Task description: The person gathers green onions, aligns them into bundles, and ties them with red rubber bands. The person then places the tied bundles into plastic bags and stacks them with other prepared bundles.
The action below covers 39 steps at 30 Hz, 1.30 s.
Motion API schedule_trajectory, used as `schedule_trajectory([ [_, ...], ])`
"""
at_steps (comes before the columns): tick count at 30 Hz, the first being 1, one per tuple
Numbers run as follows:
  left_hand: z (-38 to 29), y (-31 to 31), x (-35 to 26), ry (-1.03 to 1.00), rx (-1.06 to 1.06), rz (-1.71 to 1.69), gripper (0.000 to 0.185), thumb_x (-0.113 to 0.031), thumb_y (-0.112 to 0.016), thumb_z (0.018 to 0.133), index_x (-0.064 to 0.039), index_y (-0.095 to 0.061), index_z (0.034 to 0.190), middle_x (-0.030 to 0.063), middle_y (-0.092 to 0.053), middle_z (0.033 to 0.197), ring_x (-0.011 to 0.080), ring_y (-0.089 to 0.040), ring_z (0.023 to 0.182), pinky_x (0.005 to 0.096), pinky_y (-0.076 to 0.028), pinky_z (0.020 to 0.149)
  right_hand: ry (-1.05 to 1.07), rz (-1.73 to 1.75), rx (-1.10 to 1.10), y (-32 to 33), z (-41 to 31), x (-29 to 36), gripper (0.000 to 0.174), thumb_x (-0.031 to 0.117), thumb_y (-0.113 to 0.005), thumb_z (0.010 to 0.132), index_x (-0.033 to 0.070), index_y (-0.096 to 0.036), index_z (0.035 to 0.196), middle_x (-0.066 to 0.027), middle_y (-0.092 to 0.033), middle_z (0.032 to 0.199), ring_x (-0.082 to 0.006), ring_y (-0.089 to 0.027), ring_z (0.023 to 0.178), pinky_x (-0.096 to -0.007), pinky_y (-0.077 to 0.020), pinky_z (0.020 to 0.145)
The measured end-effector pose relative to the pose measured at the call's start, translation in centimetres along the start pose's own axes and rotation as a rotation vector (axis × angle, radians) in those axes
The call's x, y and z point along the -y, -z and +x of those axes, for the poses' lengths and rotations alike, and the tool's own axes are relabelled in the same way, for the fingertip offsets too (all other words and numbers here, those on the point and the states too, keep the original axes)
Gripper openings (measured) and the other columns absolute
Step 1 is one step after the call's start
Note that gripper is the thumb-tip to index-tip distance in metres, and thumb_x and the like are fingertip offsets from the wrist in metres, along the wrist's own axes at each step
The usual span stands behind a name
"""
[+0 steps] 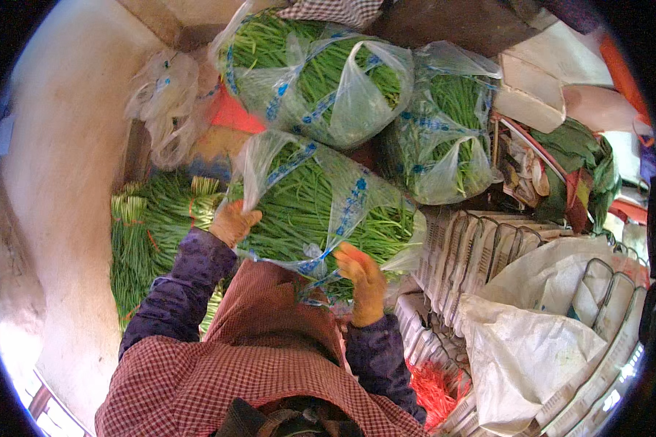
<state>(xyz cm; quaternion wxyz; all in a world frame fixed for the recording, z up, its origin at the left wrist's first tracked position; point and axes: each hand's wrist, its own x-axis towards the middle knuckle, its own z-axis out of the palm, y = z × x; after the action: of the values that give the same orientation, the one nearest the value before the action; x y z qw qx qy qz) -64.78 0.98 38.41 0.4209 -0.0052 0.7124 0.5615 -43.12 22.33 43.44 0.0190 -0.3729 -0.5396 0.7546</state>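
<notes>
A clear plastic bag with blue print [355, 202] lies in front of me, filled with long green leafy stalks [295, 202] that look like garlic chives. My left hand [235, 223], in a tan glove, grips the bag's film at its left side. At the bag's near edge, my right hand [363, 284] has its fingers stretched over the stalks; its thumb side is hidden. The film is gathered into a twisted strip [314, 266] between the hands. Tied bundles of green stalks [164, 218] lie left of my left hand.
Two more filled bags stand beyond, one at the back [317, 76] and one to the right [448, 131]. Empty plastic bags [169, 109] hang at the left wall [76, 164]. On the right are stacked folded white sacks or cartons [459, 246], a white sheet [525, 349] and red twine [434, 388].
</notes>
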Motion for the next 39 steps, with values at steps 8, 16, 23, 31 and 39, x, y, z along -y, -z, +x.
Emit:
schedule_trajectory([
  [8, -3.4, 1.1, 0.5, 0.065, 0.212, -0.149, 0.035, -0.024, -0.063, 0.090, -0.006, -0.061, 0.119, -0.0066, -0.046, 0.068, 0.0059, -0.041, 0.059, 0.0210, -0.033, 0.053, -0.289, 0.454, 0.165, -14.0, 16.1, -6.2, 0.043, 0.033, -0.064, 0.089, 0.001, -0.056, 0.117, -0.0078, -0.058, 0.108, -0.0187, -0.059, 0.089, -0.0345, -0.0519, 0.076],
  [16, 4.7, -3.7, -11.4, -0.960, -0.242, 0.553, 0.056, 0.000, -0.059, 0.082, -0.001, -0.043, 0.136, 0.0143, -0.049, 0.134, 0.0268, -0.046, 0.126, 0.0364, -0.033, 0.107, -0.024, -0.113, -0.005, -10.1, 15.3, -8.4, 0.030, 0.028, -0.054, 0.092, 0.000, -0.062, 0.086, -0.0099, -0.060, 0.068, -0.0214, -0.055, 0.063, -0.0373, -0.0424, 0.058],
  [23, 15.9, -7.0, 3.6, -0.419, -0.163, 1.175, 0.057, -0.027, -0.048, 0.093, -0.009, -0.033, 0.144, 0.0110, -0.040, 0.145, 0.0280, -0.035, 0.135, 0.0398, -0.026, 0.112, -0.072, -0.472, 0.016, -7.2, 11.9, -9.2, 0.028, 0.029, -0.053, 0.094, 0.004, -0.064, 0.088, -0.0121, -0.061, 0.076, -0.0210, -0.058, 0.065, -0.0374, -0.0431, 0.059],
  [31, 8.7, -4.0, 8.9, -0.459, -0.207, 1.152, 0.067, -0.017, -0.055, 0.086, -0.008, -0.028, 0.146, 0.0082, -0.031, 0.150, 0.0274, -0.032, 0.137, 0.0378, -0.028, 0.111, -0.465, 0.923, 0.269, -8.3, 7.0, -10.1, 0.038, 0.029, -0.062, 0.092, 0.007, -0.053, 0.121, -0.0163, -0.051, 0.120, -0.0304, -0.052, 0.112, -0.0549, -0.0387, 0.101],
  [39, 8.7, -2.2, 14.9, -0.529, -0.221, 1.214, 0.068, -0.020, -0.050, 0.087, -0.010, -0.023, 0.149, 0.0095, -0.025, 0.153, 0.0258, -0.027, 0.140, 0.0379, -0.026, 0.113, -0.013, -0.469, 0.425, -11.5, 10.1, -3.0, 0.024, 0.025, -0.052, 0.096, 0.002, -0.056, 0.099, -0.0119, -0.064, 0.085, -0.0230, -0.060, 0.069, -0.0358, -0.0488, 0.061],
])
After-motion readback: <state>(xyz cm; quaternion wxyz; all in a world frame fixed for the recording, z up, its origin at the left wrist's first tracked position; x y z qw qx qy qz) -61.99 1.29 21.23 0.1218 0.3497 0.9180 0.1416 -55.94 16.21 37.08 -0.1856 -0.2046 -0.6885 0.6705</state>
